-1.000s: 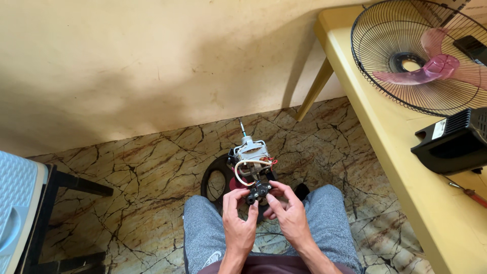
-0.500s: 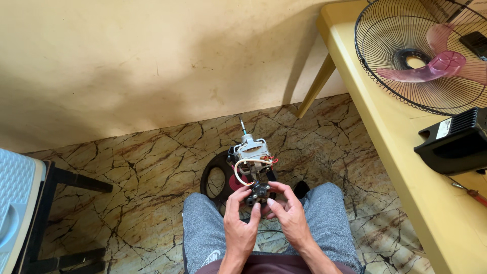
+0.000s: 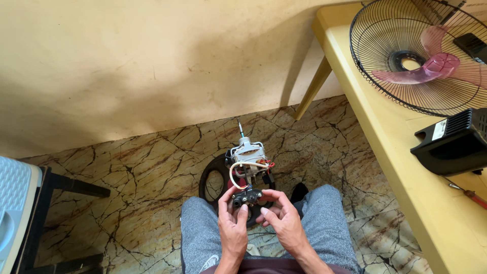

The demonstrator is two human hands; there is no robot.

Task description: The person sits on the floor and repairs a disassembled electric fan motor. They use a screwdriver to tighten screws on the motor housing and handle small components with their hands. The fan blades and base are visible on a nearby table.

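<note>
I sit with my knees apart and hold a bare fan motor [image 3: 249, 158] upright over my lap. Its thin metal shaft points up and away, and white and red wires loop down its side. At its lower end sits a small black part [image 3: 247, 196]. My left hand [image 3: 232, 223] grips that part from the left, fingertips on it. From the right, my right hand [image 3: 282, 219] curls around the same end, thumb and forefinger touching the black part.
A black ring-shaped fan base [image 3: 215, 183] lies on the marble floor under the motor. A yellow table [image 3: 401, 152] at right carries a wire fan guard with a pink blade [image 3: 423, 56], a black housing [image 3: 449, 144] and a red-handled screwdriver [image 3: 469, 194]. A pale blue seat [image 3: 15, 208] is at left.
Both hands stay on the motor's lower end; the fingers shift slightly on the black part. The view drifts a little.
</note>
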